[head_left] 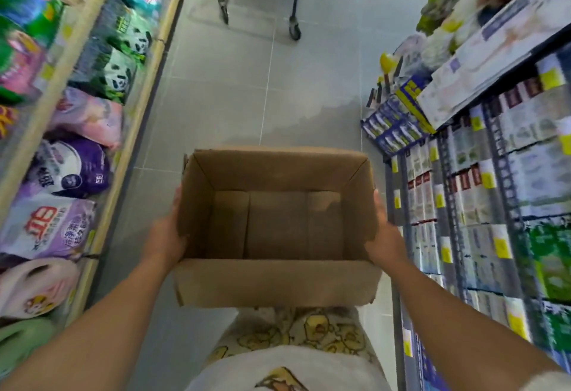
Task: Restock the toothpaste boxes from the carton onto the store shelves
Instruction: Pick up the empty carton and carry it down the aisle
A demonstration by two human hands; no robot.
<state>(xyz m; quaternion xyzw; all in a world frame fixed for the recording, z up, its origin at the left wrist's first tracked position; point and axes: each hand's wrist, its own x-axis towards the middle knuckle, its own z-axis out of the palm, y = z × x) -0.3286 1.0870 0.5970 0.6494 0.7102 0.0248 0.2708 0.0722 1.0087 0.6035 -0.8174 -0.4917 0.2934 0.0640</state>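
An open brown cardboard carton (278,279) is held in front of my body above the aisle floor. Its inside shows only bare cardboard; no boxes are visible in it. My left hand (165,236) presses against the carton's left wall, fingers along the side. On the opposite wall my right hand (386,236) does the same. Rows of toothpaste boxes (469,205) stand packed on the grey metal shelves (451,214) at my right.
Bags of detergent (74,171) fill the wooden-edged shelves on the left. A wheeled cart's legs and casters (293,30) stand further down the grey tiled aisle (247,97). Blue toothbrush packs (392,124) hang at the far end of the right shelf.
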